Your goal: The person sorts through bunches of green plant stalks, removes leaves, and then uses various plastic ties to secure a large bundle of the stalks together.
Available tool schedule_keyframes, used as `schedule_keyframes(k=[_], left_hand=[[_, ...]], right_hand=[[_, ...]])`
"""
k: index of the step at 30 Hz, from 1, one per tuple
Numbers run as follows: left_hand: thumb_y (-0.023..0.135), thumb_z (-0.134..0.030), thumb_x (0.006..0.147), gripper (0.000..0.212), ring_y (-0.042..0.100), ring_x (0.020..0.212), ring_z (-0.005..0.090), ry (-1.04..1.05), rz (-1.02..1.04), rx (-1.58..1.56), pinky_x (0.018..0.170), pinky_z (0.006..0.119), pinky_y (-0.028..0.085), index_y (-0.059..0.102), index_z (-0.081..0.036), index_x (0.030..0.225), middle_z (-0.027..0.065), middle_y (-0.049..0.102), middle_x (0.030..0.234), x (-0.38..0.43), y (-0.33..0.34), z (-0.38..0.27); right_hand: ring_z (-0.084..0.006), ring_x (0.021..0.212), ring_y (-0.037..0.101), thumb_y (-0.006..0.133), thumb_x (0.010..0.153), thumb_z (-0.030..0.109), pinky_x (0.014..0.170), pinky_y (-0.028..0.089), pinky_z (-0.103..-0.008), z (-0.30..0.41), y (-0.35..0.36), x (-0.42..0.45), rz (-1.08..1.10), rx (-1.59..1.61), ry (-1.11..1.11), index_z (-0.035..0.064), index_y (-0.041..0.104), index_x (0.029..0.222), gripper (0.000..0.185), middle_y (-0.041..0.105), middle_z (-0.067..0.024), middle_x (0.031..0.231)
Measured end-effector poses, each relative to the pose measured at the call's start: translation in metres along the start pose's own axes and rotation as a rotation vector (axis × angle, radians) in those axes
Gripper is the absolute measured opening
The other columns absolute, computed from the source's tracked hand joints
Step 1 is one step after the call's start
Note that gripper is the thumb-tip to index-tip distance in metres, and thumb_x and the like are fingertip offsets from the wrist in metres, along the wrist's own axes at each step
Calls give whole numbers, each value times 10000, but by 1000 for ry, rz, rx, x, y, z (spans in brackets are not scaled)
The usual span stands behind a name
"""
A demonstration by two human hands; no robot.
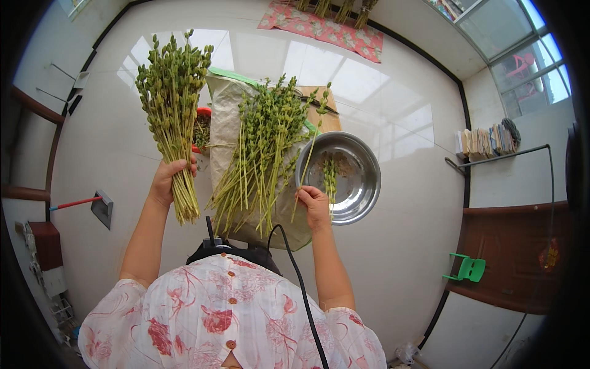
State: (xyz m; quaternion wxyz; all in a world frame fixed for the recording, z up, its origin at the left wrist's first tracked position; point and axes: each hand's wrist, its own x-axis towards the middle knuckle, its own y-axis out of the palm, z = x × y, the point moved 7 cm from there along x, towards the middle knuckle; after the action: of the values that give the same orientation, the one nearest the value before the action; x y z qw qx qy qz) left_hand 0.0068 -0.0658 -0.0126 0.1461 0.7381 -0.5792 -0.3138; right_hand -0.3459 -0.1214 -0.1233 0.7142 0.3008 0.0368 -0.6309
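My left hand (171,177) grips a thick bundle of sesame-like stalks (174,101) upright, its pod-covered tops pointing away from me. Between finger and thumb, my right hand (315,205) pinches one single stalk (312,146) by its lower part. That stalk crosses the left rim of a steel basin (372,184). Inside the basin lie another short podded stalk (330,177) and some brown debris. Before me a loose heap of similar green stalks (265,143) is spread over a beige woven sack (223,106) with a green edge.
A red container (203,110) of plant scraps stands left of the sack. Scissors (318,104) rest on a wooden board (329,121) behind the heap. Tied stalks (343,11) stand near a red floral cloth (318,27). A dustpan (102,208) is at left, a green chair (471,269) at right.
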Motion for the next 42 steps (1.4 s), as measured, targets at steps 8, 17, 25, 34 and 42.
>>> schedule_keyframes(k=[8, 17, 25, 34, 42], left_hand=[[600, -36, 773, 359, 615, 785, 199, -36, 40, -19, 716, 316, 535, 481, -3, 1110, 114, 599, 923, 11, 10, 10], [649, -87, 749, 382, 628, 771, 172, 23, 54, 57, 684, 296, 542, 511, -18, 1098, 86, 617, 906, 10, 18, 11], [628, -103, 770, 352, 620, 832, 179, 17, 51, 59, 727, 305, 543, 514, -3, 1088, 97, 608, 935, 9, 21, 11], [624, -100, 766, 340, 626, 834, 195, -19, 108, 23, 736, 312, 544, 522, 13, 1070, 111, 607, 949, 9, 21, 12], [626, -93, 755, 331, 628, 807, 209, -56, 143, -8, 726, 333, 540, 544, 21, 1055, 117, 621, 922, 5, 30, 10]], right_hand=[[-84, 592, 550, 657, 810, 77, 540, 435, -212, 20, 177, -8, 425, -125, -20, -13, 629, 862, 108, 612, -28, 687], [-62, 508, 531, 659, 814, 102, 455, 416, -198, 6, 222, -18, 503, -373, 9, -5, 618, 851, 121, 604, -12, 672], [-72, 515, 546, 632, 802, 63, 473, 444, -217, 16, 232, -19, 548, -472, -69, -27, 612, 812, 92, 598, -24, 641], [-80, 489, 540, 636, 799, 56, 454, 435, -227, 12, 236, -13, 563, -401, 4, -23, 602, 795, 86, 583, -27, 617], [-53, 508, 526, 636, 813, 87, 461, 417, -205, 24, 241, -20, 478, -600, -173, -12, 611, 801, 103, 580, -7, 612]])
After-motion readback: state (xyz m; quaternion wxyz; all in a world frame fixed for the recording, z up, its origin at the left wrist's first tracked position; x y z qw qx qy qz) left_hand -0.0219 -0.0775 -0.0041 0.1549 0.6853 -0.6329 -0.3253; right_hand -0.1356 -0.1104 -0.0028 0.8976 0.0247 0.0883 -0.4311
